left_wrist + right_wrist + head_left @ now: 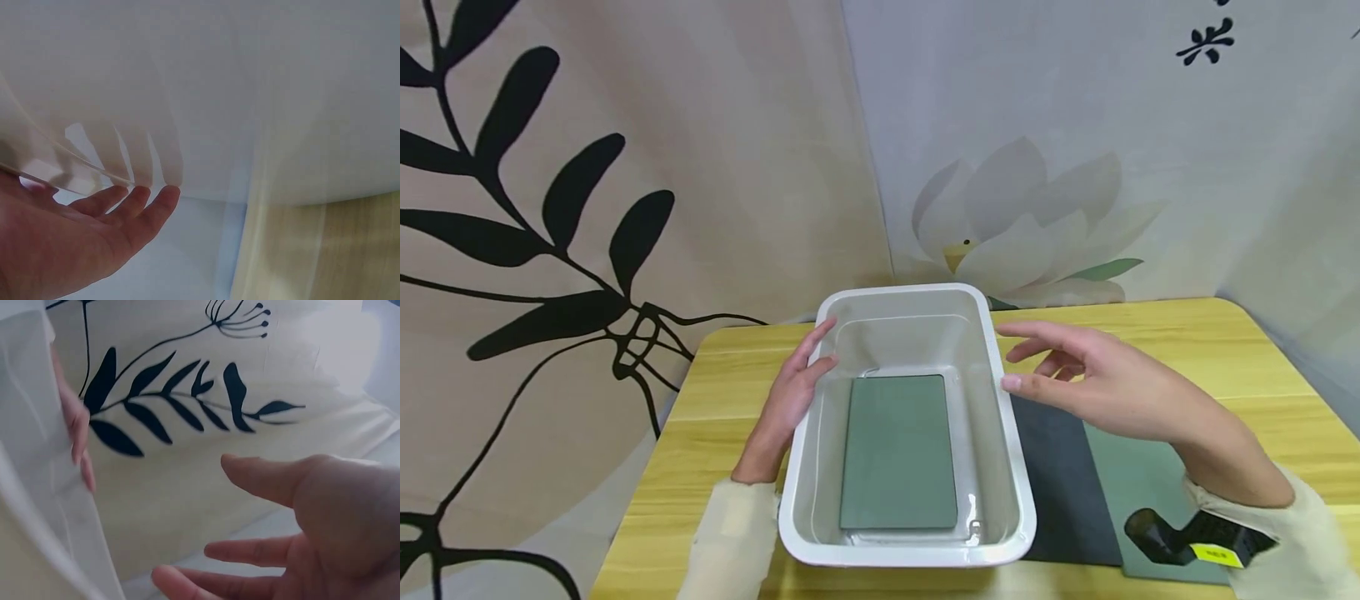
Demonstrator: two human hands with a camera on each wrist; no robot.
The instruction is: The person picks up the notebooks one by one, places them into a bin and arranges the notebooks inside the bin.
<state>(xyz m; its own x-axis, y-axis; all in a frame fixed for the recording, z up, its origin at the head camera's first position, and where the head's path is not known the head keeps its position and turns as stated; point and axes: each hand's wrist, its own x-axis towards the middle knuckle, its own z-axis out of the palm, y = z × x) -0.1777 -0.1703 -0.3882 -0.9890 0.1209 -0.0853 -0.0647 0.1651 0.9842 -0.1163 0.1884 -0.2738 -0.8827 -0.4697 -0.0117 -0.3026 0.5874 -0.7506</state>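
One hand (790, 396), the left, grasps the white tub (906, 555) by its left rim, seemingly steadying it; the relaxed right hand (1101, 383) should probably grip opposite next.

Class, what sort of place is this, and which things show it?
Probably a small indoor workspace: a wood-grain table, plant-patterned hangings behind it, and a white-rimmed tub in front of the person.

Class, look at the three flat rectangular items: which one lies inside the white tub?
The green item inside the white tub. The dark grey item and other green one lie outside it, to the right, on the wooden table.
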